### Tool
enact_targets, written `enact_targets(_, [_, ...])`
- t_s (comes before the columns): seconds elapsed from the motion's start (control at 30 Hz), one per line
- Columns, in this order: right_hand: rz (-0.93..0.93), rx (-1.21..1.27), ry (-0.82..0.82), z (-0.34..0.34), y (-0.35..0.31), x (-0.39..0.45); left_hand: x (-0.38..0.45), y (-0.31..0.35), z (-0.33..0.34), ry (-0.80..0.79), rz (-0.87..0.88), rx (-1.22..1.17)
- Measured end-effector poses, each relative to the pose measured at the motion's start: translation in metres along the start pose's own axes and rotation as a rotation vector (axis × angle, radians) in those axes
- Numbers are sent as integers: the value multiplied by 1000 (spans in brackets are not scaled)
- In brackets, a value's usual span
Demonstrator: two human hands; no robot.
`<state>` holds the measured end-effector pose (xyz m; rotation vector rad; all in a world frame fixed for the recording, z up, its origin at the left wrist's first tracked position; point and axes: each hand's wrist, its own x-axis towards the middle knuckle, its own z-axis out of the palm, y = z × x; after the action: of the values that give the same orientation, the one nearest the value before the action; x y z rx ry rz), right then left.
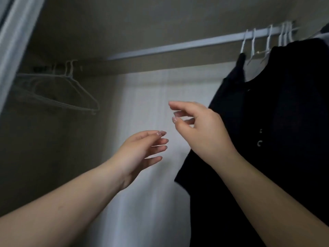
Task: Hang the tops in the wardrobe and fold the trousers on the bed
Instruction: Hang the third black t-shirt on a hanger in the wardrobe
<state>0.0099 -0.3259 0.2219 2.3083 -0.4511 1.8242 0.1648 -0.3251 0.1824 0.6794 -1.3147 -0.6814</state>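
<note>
Both forearms reach into the wardrobe; left hand (142,148) and right hand (197,125) loose-fingered, holding nothing. Black top (277,113) hangs on the rail (178,45), right end. Risk: right wrist brushes it, tugging it off its hanger.

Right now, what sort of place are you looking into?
Most likely a wardrobe interior: a hanging rail runs across it, empty white hangers hang at the left, and a black top hangs at the right.
</note>
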Motion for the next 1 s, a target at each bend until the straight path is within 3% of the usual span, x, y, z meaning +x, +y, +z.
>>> enact_targets(0.2, [250, 594, -260, 76, -21, -69, -81, -22, -72, 181, -71, 38])
enact_targets(0.6, [409, 1174, -663, 195, -163, -209, -327, -2, -171, 661, -229, 254])
enact_targets(0.83, [543, 1481, -974, 198, -320, -293, -516, 60, -173, 1064, -319, 387])
enact_targets(1.0, [498, 1624, -1217, 173, -442, -348, -654, 112, -148, 1402, -333, 415])
